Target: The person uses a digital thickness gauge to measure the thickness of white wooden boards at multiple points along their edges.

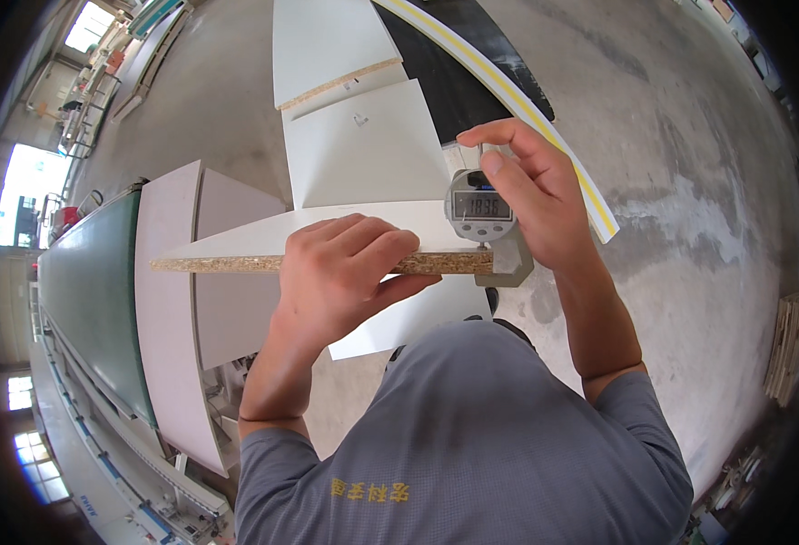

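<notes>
My left hand [331,272] grips a white-faced particleboard panel [245,234], fingers over the top face and thumb under the raw chip edge. The panel stretches away to the left. At its right end my right hand [545,195] holds a digital thickness gauge [482,229] with a round grey body and a lit display. The thumb and forefinger are up at the gauge's top stem. Its frame reaches around the panel's end, and the small lower tip appears to meet the top face. The hand hides part of the gauge's right side.
More white panels [363,150] lie ahead, beside a black sheet [445,77] and a curved white strip with a yellow line [508,91]. On the left stands a green-topped machine [95,291] with pale boards [168,309] alongside. Stacked boards [785,350] sit at far right.
</notes>
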`<act>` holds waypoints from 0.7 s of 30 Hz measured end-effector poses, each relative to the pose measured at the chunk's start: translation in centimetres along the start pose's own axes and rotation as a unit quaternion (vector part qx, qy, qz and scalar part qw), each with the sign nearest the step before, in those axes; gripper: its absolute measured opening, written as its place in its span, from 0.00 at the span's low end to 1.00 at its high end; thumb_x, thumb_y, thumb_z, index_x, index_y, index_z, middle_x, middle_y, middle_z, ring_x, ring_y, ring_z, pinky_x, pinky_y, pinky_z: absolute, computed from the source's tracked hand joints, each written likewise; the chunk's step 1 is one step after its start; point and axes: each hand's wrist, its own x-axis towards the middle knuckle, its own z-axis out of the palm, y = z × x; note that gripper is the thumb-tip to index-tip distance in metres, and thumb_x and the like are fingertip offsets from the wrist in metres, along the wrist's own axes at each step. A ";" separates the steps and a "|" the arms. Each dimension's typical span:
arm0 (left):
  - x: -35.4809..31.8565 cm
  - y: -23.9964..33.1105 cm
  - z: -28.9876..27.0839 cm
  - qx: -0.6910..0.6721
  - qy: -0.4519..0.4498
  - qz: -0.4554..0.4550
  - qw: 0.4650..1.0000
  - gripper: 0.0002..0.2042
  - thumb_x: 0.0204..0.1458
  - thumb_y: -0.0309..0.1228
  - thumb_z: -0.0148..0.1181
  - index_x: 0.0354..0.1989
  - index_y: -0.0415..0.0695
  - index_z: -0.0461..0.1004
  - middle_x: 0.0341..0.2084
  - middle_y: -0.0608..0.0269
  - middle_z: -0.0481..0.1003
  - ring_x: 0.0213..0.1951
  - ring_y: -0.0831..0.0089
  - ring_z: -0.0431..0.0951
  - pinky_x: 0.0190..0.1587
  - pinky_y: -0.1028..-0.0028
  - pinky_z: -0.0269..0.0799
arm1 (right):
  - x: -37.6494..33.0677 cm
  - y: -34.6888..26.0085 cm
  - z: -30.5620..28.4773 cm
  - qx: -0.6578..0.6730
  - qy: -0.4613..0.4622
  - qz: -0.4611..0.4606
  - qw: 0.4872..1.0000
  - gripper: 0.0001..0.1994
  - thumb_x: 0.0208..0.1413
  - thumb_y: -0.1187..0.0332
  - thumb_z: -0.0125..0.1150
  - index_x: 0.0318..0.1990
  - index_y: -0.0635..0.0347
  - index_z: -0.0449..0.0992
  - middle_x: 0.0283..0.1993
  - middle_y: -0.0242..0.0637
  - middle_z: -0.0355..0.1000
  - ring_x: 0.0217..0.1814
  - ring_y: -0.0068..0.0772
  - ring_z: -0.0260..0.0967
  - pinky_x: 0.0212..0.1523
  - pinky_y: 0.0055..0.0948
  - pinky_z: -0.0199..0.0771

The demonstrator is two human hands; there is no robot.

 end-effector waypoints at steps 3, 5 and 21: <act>-0.5 0.1 0.3 -0.003 0.017 0.017 1.000 0.19 0.35 0.40 0.81 0.32 0.47 0.79 0.22 0.68 0.78 0.23 0.71 0.79 0.24 0.72 0.71 | -0.7 -0.2 0.1 0.001 -0.002 0.008 1.000 0.10 0.71 0.71 0.52 0.55 0.62 0.73 0.28 0.24 0.73 0.30 0.06 0.65 0.31 0.16 0.63; -0.8 0.1 0.5 -0.005 0.023 0.023 0.999 0.19 0.35 0.40 0.81 0.32 0.46 0.79 0.22 0.68 0.79 0.23 0.72 0.79 0.24 0.73 0.71 | -1.0 -0.1 0.3 0.012 -0.004 0.001 1.000 0.10 0.71 0.72 0.51 0.55 0.62 0.73 0.28 0.25 0.73 0.30 0.06 0.65 0.31 0.16 0.63; -0.9 0.3 0.2 -0.001 0.015 0.003 1.000 0.17 0.37 0.41 0.79 0.30 0.49 0.76 0.22 0.72 0.77 0.26 0.72 0.81 0.26 0.71 0.74 | -0.9 0.1 0.3 0.028 -0.013 -0.005 1.000 0.10 0.71 0.72 0.51 0.55 0.62 0.72 0.28 0.24 0.73 0.31 0.06 0.65 0.31 0.15 0.63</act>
